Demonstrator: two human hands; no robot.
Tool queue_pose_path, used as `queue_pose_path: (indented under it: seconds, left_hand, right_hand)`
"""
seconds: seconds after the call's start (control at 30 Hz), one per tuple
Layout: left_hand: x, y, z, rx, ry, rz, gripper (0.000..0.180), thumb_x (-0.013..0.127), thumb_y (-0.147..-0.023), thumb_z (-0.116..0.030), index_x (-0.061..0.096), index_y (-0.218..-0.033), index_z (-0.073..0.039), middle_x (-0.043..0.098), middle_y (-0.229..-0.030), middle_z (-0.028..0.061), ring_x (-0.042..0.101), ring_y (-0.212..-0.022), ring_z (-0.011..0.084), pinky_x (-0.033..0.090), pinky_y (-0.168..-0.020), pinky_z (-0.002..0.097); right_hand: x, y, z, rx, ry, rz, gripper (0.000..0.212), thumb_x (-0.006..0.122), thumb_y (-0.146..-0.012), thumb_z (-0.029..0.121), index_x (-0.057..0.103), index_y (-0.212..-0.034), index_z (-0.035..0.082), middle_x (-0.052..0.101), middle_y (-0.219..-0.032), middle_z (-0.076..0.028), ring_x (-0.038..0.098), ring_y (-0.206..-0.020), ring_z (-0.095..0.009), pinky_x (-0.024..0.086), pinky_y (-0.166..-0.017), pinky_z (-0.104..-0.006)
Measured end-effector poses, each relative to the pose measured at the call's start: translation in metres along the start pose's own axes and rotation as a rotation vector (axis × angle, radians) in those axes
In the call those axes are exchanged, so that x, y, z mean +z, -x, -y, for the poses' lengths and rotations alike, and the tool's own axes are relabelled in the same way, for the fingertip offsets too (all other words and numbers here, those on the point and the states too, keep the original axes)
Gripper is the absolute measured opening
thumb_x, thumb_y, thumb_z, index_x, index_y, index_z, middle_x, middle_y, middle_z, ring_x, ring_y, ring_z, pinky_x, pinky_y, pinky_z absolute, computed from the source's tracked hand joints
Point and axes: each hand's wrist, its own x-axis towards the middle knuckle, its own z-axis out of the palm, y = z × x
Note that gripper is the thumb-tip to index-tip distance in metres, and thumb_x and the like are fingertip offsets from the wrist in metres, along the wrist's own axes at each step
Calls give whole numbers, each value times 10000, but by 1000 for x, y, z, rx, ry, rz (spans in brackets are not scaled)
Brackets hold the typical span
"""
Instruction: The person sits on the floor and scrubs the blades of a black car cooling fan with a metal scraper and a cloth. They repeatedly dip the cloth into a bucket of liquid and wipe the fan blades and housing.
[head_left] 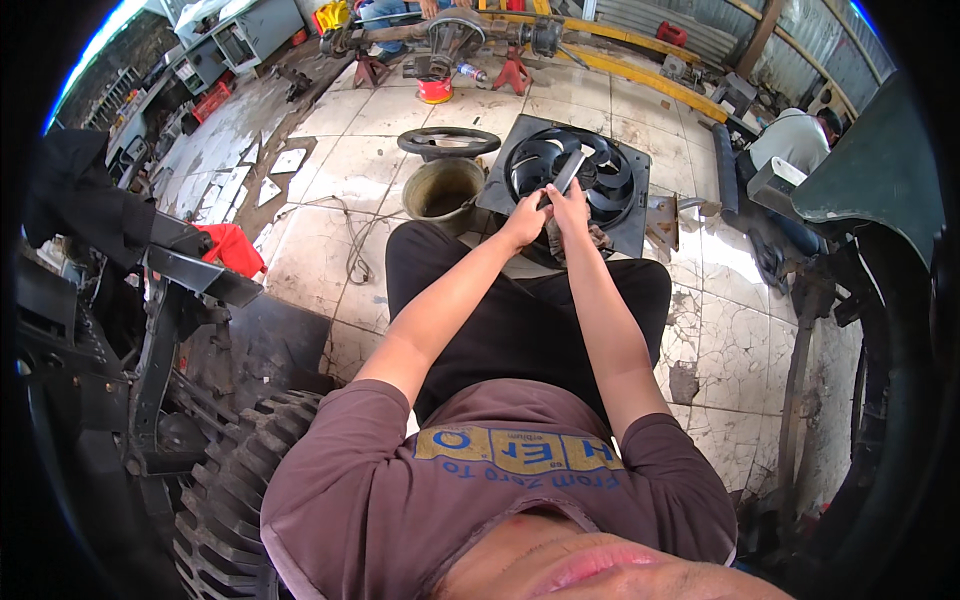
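Observation:
Both my hands are together in front of my knees, over a black radiator fan [609,203] in a square shroud. My right hand [570,210] is closed round a long, flat, silver-grey bar [572,168], which slants up and away over the fan blades. Close beside it, my left hand [525,220] has its fingers curled at a dark piece by the bar's lower end; what exactly it grips is too small to make out. A crumpled, stained rag [599,237] shows just below my right hand.
Left of the fan stand a dirty bucket [441,190] and a steering wheel [449,141]. A vehicle axle [455,40] rests on red stands farther off. A large treaded tyre [235,490] is at my left. Another person [795,140] crouches at the right.

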Motion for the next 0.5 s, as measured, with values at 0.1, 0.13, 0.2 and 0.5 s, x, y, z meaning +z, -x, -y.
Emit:
queue_pose_path:
  seconds: [0.1,0.13,0.2,0.5]
  left_hand:
    - [-2,8,-7,1,-89,-170,665,641,-1086,-295,402,-1637,-12,435,-1631,281,440,-1516,385,365,-1234,439]
    - [-4,9,-6,37,-77,-232,642,663,-1068,-267,432,-1615,-23,485,-1566,290,490,-1460,405,400,-1200,449]
    - [-5,13,-13,9,16,-297,626,686,-1047,-232,459,-1594,-26,536,-1486,297,545,-1388,428,444,-1155,463]
    - [13,-11,21,-101,341,-430,506,706,-1017,-161,583,-1461,47,718,-1282,208,689,-1143,289,518,-997,393]
  right_hand:
    - [-1,12,16,-66,-297,168,499,732,-1025,114,596,-1490,-6,734,-1106,-49,643,-992,-128,510,-873,-308]
    - [2,16,23,-54,-313,173,438,710,-1041,106,637,-1456,-12,747,-1151,-55,652,-1028,-133,506,-913,-295]
    - [2,23,31,-48,-346,215,408,713,-1043,138,673,-1420,-11,755,-1222,-69,662,-1086,-141,494,-976,-281]
    - [-39,-20,-19,44,268,138,526,845,-897,375,748,-1363,153,744,-1317,-152,665,-1257,-308,506,-1081,-404]
